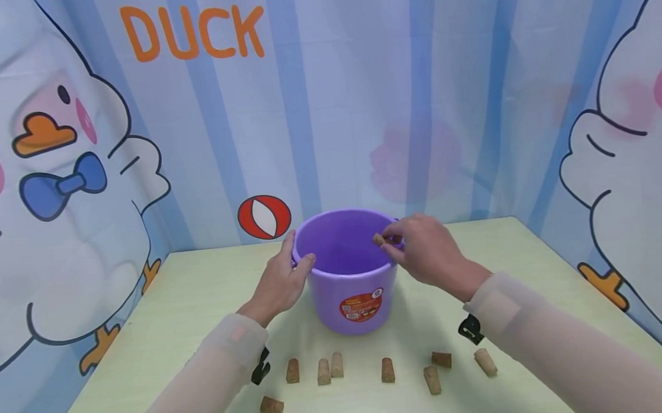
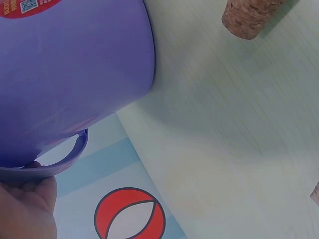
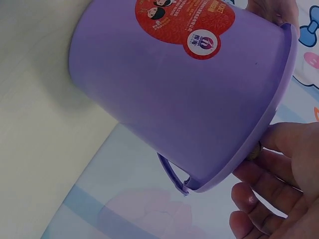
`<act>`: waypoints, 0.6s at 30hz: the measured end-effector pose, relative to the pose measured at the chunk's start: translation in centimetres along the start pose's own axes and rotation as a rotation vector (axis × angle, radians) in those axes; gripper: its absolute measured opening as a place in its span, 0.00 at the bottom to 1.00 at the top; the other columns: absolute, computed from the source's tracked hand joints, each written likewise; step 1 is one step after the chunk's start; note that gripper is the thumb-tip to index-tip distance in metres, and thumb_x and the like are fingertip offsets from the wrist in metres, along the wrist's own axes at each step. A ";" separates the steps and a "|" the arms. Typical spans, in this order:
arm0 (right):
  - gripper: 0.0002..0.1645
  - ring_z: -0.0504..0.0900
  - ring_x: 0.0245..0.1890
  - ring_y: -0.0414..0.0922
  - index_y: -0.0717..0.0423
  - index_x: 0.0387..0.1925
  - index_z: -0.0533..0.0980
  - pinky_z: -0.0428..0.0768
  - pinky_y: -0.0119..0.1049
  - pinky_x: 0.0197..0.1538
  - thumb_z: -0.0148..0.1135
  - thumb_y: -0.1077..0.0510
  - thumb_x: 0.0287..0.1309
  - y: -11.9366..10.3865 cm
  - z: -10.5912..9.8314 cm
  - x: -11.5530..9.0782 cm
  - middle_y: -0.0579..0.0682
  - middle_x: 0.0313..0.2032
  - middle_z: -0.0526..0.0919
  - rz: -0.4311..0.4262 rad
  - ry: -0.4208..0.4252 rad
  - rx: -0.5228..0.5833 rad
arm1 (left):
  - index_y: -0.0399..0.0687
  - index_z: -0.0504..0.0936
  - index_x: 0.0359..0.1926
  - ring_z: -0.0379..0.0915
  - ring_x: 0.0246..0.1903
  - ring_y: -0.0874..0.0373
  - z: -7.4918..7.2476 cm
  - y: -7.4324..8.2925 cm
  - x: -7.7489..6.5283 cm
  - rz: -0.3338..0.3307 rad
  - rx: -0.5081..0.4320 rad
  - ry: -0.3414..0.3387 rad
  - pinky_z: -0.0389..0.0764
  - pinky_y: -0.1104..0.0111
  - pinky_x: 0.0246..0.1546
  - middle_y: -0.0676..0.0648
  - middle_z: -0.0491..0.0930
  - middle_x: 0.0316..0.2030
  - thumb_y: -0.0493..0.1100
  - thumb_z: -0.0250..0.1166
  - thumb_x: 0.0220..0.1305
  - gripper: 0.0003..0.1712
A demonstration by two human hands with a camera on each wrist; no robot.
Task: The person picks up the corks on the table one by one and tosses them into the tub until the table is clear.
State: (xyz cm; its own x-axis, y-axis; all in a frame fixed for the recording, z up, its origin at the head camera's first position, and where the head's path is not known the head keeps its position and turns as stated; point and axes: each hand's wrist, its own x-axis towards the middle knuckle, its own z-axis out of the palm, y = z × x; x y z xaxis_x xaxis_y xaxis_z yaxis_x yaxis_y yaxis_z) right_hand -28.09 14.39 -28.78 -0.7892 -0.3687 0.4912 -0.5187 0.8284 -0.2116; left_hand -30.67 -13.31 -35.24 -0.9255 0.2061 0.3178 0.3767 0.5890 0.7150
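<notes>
A purple plastic bucket (image 1: 326, 300) with a red label stands upright on the table. My left hand (image 1: 279, 283) holds its rim on the left side, thumb over the edge near the opening. In the left wrist view, fingers of that hand lie by the bucket's handle (image 2: 75, 154). Over the right side of the rim, my right hand (image 1: 426, 251) pinches a cork (image 1: 379, 239) between thumb and fingers. The right wrist view shows only a sliver of this cork (image 3: 254, 151), the rest hidden by fingers and rim.
Several corks lie on the pale table (image 1: 212, 300) in front of the bucket, among them a brown cork (image 1: 271, 406) at the left and a light cork (image 1: 486, 362) at the right. A printed curtain (image 1: 337, 106) hangs behind the table.
</notes>
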 end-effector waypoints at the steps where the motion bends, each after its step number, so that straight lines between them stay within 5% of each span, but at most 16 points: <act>1: 0.13 0.79 0.35 0.47 0.56 0.40 0.89 0.79 0.43 0.40 0.67 0.51 0.67 0.0 0.0 0.0 0.48 0.33 0.89 -0.003 0.002 -0.002 | 0.42 0.40 0.82 0.62 0.73 0.43 0.0 0.0 0.0 -0.001 0.001 0.000 0.67 0.48 0.69 0.38 0.61 0.76 0.54 0.49 0.77 0.45; 18: 0.18 0.80 0.40 0.51 0.62 0.51 0.85 0.80 0.47 0.46 0.69 0.55 0.63 -0.3 0.2 0.3 0.53 0.40 0.89 0.059 -0.068 -0.022 | 0.41 0.40 0.82 0.63 0.72 0.43 -0.1 0.0 0.0 0.009 0.008 0.004 0.67 0.49 0.69 0.38 0.62 0.75 0.54 0.49 0.77 0.45</act>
State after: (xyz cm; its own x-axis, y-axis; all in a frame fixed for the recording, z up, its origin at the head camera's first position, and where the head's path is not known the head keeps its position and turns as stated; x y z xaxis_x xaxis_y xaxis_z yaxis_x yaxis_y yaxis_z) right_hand -28.30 13.96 -28.76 -0.8392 -0.3461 0.4194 -0.4637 0.8583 -0.2197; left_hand -30.67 -13.38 -35.23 -0.9219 0.2080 0.3268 0.3845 0.5935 0.7070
